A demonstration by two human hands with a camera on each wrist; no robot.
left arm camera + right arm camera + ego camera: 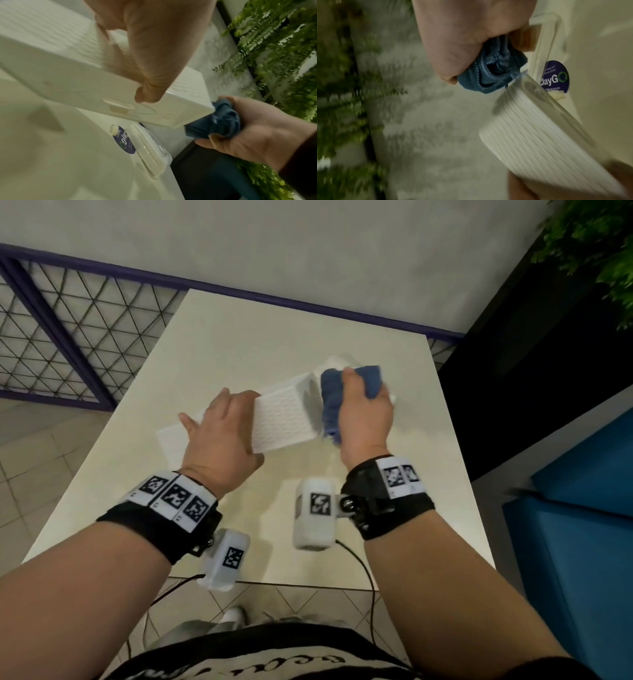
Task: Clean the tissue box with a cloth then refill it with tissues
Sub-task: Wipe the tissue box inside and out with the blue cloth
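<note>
- The tissue box (284, 416), white with a ribbed wall, is held tilted above the middle of the bench (239, 344); the left wrist view shows its smooth underside lifted clear of the surface.
- The left hand (222, 440) is curled over the box's near-left end, thumb wrapped round its lower edge, carrying all its weight.
- The right hand (366, 412) is clenched round a bunched blue cloth (334, 398), which is pressed against the box's far-right end face.
- Risk, as a judgement: a hard push with the cloth on that end could twist the box out of the one-handed grip, since it is held only at the opposite end. It could then fall onto the bench or over the right edge.
- A balled cloth touches only a small patch, so the grooves of the ribbed wall may be skipped.
- Contents: whether the box holds any tissues cannot be told, since its opening is not in view.
- Under the box, toward the bench's right edge, lies a clear-wrapped pack of tissues (150, 151), seemingly the refill and seemingly unopened. A dropped box could land on it.
- A round blue sticker (556, 77) lies on the bench just beside the pack.
</note>
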